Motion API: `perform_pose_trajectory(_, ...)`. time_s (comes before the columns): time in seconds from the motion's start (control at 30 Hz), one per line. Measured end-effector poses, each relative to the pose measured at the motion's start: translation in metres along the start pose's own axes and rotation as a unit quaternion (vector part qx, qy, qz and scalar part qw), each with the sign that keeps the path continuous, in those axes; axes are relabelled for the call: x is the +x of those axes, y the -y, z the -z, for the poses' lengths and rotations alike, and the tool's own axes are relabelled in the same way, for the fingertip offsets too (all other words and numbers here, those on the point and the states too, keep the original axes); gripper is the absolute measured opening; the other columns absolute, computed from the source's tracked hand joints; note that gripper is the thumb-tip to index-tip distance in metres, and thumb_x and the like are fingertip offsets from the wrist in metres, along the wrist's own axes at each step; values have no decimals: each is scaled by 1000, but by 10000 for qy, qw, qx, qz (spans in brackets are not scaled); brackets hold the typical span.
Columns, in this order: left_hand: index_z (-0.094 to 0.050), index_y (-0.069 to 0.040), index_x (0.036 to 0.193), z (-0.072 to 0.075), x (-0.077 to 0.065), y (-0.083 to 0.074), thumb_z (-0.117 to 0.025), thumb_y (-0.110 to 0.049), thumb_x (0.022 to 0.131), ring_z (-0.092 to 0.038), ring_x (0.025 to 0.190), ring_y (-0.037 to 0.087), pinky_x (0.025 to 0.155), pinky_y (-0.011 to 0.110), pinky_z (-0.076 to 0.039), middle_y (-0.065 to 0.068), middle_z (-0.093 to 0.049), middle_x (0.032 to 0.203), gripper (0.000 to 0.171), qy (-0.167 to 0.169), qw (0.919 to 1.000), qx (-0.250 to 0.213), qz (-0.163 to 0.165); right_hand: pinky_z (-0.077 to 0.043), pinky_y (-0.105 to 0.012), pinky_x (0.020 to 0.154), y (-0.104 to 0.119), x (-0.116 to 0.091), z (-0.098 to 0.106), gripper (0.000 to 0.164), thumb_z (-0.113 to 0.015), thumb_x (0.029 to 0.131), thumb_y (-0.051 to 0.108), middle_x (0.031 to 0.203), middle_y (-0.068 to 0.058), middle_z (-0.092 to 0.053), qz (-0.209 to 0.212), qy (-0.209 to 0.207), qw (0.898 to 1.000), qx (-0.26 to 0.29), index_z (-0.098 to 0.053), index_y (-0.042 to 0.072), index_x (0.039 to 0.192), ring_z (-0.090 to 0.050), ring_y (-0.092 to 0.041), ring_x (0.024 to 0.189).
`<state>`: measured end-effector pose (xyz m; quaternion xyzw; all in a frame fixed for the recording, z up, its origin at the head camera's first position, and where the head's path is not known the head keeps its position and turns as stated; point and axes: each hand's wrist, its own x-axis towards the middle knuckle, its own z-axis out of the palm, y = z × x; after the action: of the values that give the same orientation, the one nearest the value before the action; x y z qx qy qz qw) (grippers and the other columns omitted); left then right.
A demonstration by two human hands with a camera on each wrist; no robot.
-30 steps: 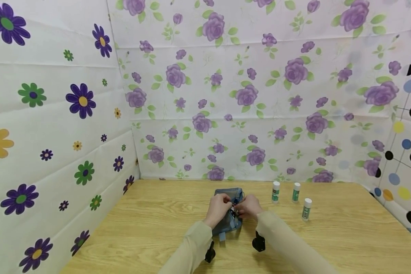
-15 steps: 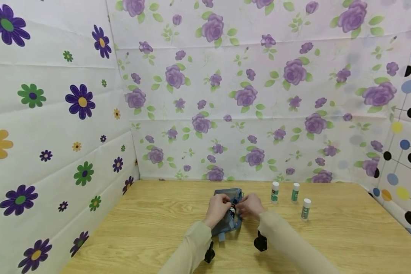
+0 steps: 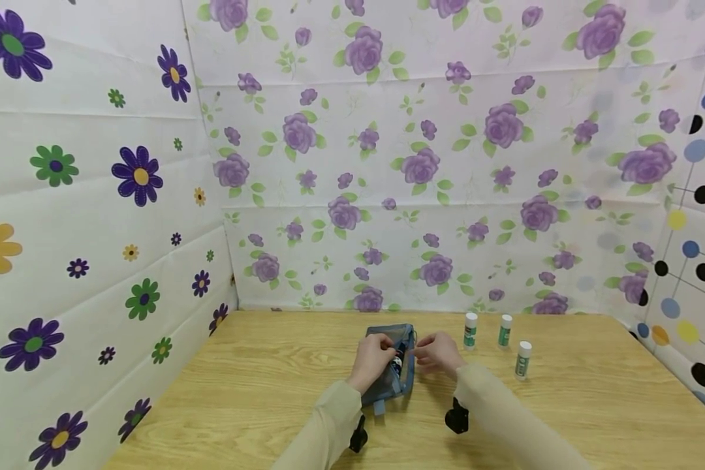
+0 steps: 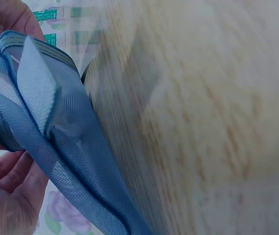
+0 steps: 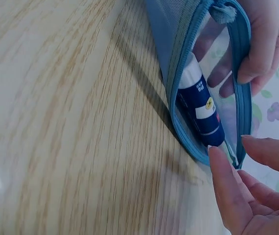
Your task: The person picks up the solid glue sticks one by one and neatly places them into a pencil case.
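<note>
A blue mesh zip pouch (image 3: 382, 388) stands unzipped on the table, its mouth towards the right. Inside lies a glue stick (image 5: 203, 110) with a dark blue label and a white cap. My left hand (image 3: 373, 359) pinches the upper zip edge of the mouth between thumb and fingers; from the left wrist view this hand (image 4: 12, 196) is partly behind the mesh. My right hand (image 3: 439, 352) is just right of the mouth. In the right wrist view, the right hand (image 5: 257, 196) has its fingers apart and holds nothing; whether a fingertip touches the zip edge I cannot tell.
Three white-capped glue sticks with green labels stand upright to the right: one at the back (image 3: 470, 331), another beside it (image 3: 504, 331) and a third nearer (image 3: 523, 360). Floral cloth (image 3: 329, 163) hangs behind the wooden table (image 3: 270, 365).
My right hand has drawn back to the right from the pouch's mouth, and its fingers have come apart. The dark blue glue stick now shows more clearly inside. My left hand keeps its hold.
</note>
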<state>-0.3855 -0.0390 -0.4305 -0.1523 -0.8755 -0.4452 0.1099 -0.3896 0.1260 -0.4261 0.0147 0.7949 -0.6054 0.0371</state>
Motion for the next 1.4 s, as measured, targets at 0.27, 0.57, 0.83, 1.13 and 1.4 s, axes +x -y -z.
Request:
perform_pose_trajectory(0.27, -66, 4, 91, 0, -1, 3, -61, -1, 80, -54, 64, 11, 55, 27, -44, 0, -58, 73, 13, -48, 10000, 6, -53, -50, -39, 64, -5, -4, 12, 28, -63, 83, 2, 93, -24, -59, -99, 9, 9999, 91, -51, -12, 104, -60, -31, 77)
perform_pose_trajectory(0.57, -65, 5, 93, 0, -3, 3, -59, 0, 82, -54, 64, 10, 54, 27, -44, 0, -57, 74, 14, 50, 9999, -148, -16, -49, -44, 67, -7, -9, 20, 32, -61, 84, 3, 96, -26, -57, -10, 35, 9991, 434, -49, -14, 109, -57, -40, 86)
perform_pose_trajectory(0.83, -65, 4, 93, 1, -4, 4, -59, 0, 81, -54, 65, 11, 55, 27, -44, 0, -57, 74, 14, -14, 9998, -172, -80, -49, -42, 67, -3, -12, 28, 35, -61, 85, 7, 100, -24, -58, 72, -193, 9969, 762, -50, -11, 113, -57, -37, 89)
perform_pose_trajectory(1.13, -66, 4, 90, 0, -2, 5, -60, 0, 80, -54, 65, 12, 55, 28, -44, -1, -58, 73, 13, -41, 9998, -127, -116, -49, -41, 68, -3, -17, 42, 42, -64, 85, 18, 100, -18, -57, 661, -433, 9947, 653, -50, -7, 115, -58, -31, 84)
perform_pose_trajectory(1.4, -66, 4, 92, -1, -2, 3, -59, 0, 81, -54, 65, 11, 55, 27, -44, -1, -57, 74, 13, 2, 9998, -194, -81, -50, -40, 67, -3, -20, 51, 48, -67, 83, 24, 100, -18, -56, 742, -521, 9939, 621, -49, -6, 116, -58, -30, 83)
